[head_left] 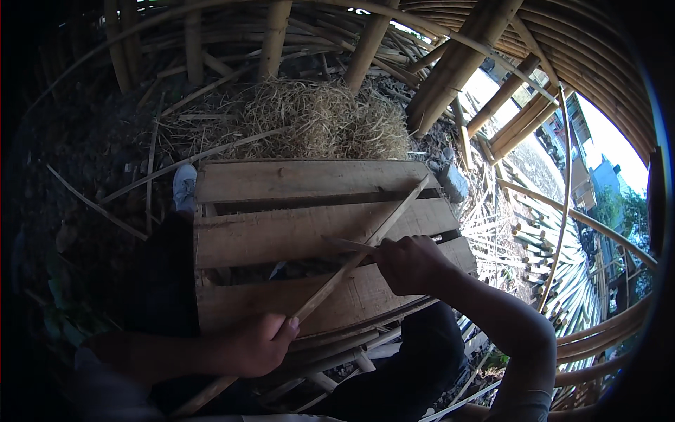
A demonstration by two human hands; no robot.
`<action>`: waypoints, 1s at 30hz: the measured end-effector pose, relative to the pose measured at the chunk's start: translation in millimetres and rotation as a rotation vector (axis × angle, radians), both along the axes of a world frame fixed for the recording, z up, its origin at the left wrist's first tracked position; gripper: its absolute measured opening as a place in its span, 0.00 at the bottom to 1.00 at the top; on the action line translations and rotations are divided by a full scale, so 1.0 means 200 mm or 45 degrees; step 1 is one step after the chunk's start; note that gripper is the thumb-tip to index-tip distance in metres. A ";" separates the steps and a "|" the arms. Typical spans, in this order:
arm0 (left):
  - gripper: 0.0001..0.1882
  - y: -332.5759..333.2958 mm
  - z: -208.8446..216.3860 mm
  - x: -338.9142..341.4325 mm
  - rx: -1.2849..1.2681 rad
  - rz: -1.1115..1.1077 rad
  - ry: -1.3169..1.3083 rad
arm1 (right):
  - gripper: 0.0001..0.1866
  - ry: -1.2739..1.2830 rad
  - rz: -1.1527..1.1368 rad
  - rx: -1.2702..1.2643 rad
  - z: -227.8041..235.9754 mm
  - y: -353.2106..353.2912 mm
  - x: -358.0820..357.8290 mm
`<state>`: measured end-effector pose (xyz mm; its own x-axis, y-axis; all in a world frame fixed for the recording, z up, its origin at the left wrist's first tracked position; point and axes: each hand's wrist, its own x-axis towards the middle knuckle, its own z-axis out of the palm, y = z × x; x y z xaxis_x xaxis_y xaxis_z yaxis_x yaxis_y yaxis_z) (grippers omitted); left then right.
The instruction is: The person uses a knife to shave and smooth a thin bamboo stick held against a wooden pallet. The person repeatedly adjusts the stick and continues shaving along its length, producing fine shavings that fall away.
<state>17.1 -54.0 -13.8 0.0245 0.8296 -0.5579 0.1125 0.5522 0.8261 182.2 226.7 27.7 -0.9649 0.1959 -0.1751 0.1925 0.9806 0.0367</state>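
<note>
A: Position of the long, straight, tan bamboo-like strip?

B: Diagonal over the slatted brown wooden bench. Long axis lower left to upper right, running forward from the left hand; tip near the bench's far right corner.

A: Grips?

B: Left closed round the strip. Right hand, nearer the tip, closed on a thin, flat-bladed knife; handle hidden. Blade crosses the strip, pointing left. Contact: cannot tell.

A: Count?

B: Two hands, one held strip, one knife, three top planks, one heap of dry straw-coloured shavings beyond, one pale shoe left.
</note>
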 end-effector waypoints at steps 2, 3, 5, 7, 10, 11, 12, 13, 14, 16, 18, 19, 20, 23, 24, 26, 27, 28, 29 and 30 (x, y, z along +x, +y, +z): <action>0.27 0.00 0.02 0.01 -0.036 0.014 0.013 | 0.11 -0.035 -0.052 0.177 -0.01 0.16 0.03; 0.26 0.00 0.04 0.02 -0.016 0.003 0.019 | 0.12 -0.069 -0.105 0.399 -0.06 0.34 0.07; 0.26 0.00 0.07 0.02 0.021 0.009 0.039 | 0.12 -0.036 -0.149 0.413 -0.08 0.44 0.11; 0.23 0.01 0.11 0.01 -0.094 0.050 -0.126 | 0.10 -0.007 -0.132 0.266 -0.09 0.21 0.03; 0.21 0.01 0.09 0.01 -0.142 0.047 -0.222 | 0.09 0.117 0.074 -0.301 -0.02 -0.26 -0.03; 0.21 0.00 0.09 0.01 -0.141 0.039 -0.211 | 0.09 0.054 0.025 -0.494 0.05 -0.36 -0.05; 0.22 -0.01 0.08 0.01 -0.133 0.064 -0.190 | 0.11 0.116 0.014 -0.455 0.04 -0.35 -0.04; 0.23 -0.02 0.05 0.01 -0.126 0.087 -0.169 | 0.09 0.413 0.248 -0.311 -0.09 -0.24 -0.01; 0.24 -0.02 0.04 0.01 -0.110 0.117 -0.143 | 0.09 0.571 0.306 -0.067 -0.19 -0.10 0.02; 0.24 -0.02 0.08 0.02 -0.131 0.130 -0.258 | 0.07 0.719 0.376 0.235 -0.23 0.14 0.08; 0.23 0.00 0.09 0.01 -0.149 0.117 -0.310 | 0.08 0.831 0.477 0.420 -0.21 0.19 0.06; 0.23 0.00 0.10 0.01 -0.153 0.099 -0.301 | 0.08 0.829 0.493 0.305 -0.24 0.13 0.07; 0.23 0.00 0.09 0.00 -0.165 0.082 -0.298 | 0.08 0.820 0.507 0.181 -0.25 0.01 0.06; 0.23 -0.02 0.09 0.01 -0.162 0.151 -0.362 | 0.10 0.264 0.044 -0.482 -0.03 -0.32 0.00; 0.23 -0.02 0.09 0.02 -0.155 0.173 -0.351 | 0.09 0.704 0.429 -0.184 -0.14 -0.25 0.02; 0.23 -0.01 0.06 0.02 -0.129 0.213 -0.332 | 0.06 0.812 0.399 -0.180 -0.19 -0.19 0.02; 0.23 0.00 0.06 0.02 -0.129 0.214 -0.345 | 0.05 0.687 0.332 -0.231 -0.18 -0.17 0.03; 0.23 0.01 0.07 0.02 -0.129 0.215 -0.358 | 0.05 0.563 0.268 -0.273 -0.17 -0.15 0.03; 0.24 0.02 0.08 0.02 -0.131 0.223 -0.364 | 0.05 0.517 0.250 -0.301 -0.17 -0.14 0.02; 0.24 0.01 0.07 0.01 -0.119 0.200 -0.364 | 0.05 0.470 0.233 -0.329 -0.17 -0.12 0.01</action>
<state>19.4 -51.3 0.8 0.0668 0.7811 -0.6208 -0.2087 0.6194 0.7569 184.7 202.5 -5.6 -0.9862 0.0127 0.1649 -0.0295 0.9676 -0.2508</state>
